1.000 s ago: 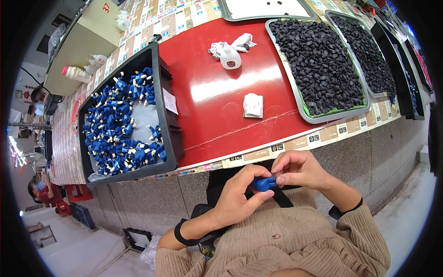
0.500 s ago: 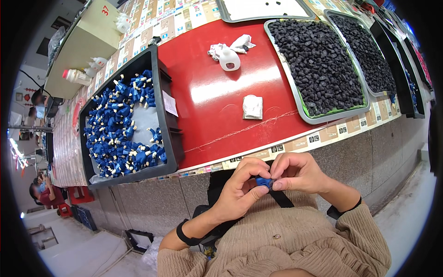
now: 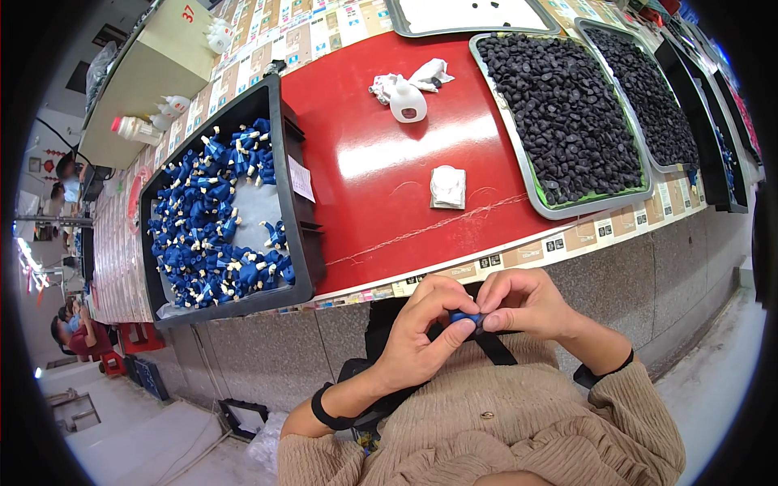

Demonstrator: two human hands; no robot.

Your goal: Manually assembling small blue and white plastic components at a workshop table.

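Watching from my remote station, I have both bare hands in the head view, held close together over the lap, just off the near edge of the bench. Left hand (image 3: 421, 334): thumb and forefinger grasp a small blue piece (image 3: 459, 315), mostly covered by the fingers. Right hand (image 3: 528, 304): thumb and forefinger pinched together at the piece's right end, where something dark shows; I cannot tell if it is a separate part. Black bands on both wrists. Forward and left, a black crate (image 3: 235, 309) holds a heap of blue figures (image 3: 194, 231) with pale tips. Red surface (image 3: 365, 223) ahead, bearing a white square pad (image 3: 447, 188) and, farther off, a white bottle (image 3: 408, 102) beside a crumpled cloth (image 3: 430, 74). To the right I note a gray-rimmed tray (image 3: 596, 205) filled with small black pieces (image 3: 567, 121), a similar one beyond it.
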